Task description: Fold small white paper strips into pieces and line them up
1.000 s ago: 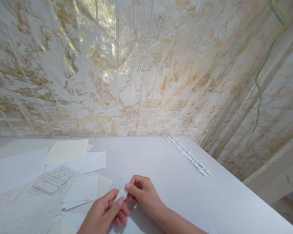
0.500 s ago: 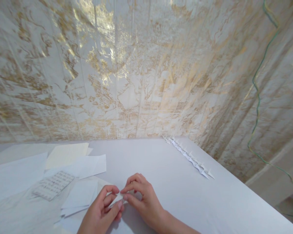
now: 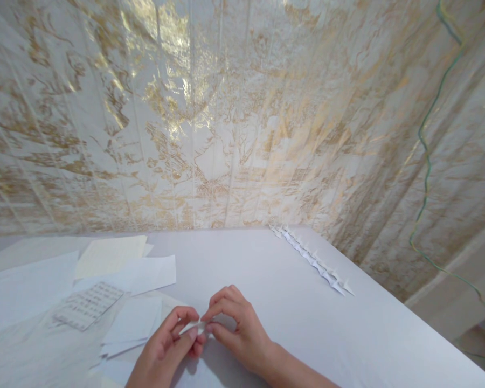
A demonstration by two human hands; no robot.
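Note:
Between my two hands is a small folded white paper (image 3: 190,327), held low over the front of the table. My left hand (image 3: 167,342) pinches its left part between thumb and fingers, and curled fingertips show beneath it. From the other side, my right hand (image 3: 236,328) grips the paper's right end with thumb and forefinger. The fingertips cover much of the fold, so its full shape is hidden. Just left of my left hand lies a stack of white paper squares (image 3: 131,320).
A row of folded white paper pieces (image 3: 313,261) runs along the right side of the white table (image 3: 242,258). Left lie white sheets (image 3: 28,288), a cream sheet (image 3: 111,256) and a printed paper (image 3: 89,305). A green-yellow wire (image 3: 426,161) hangs against the gold-patterned wall covering (image 3: 210,108).
The folded paper has tilted flatter between my fingers, and my left thumb has shifted slightly left and up along it. The papers on the table lie as before.

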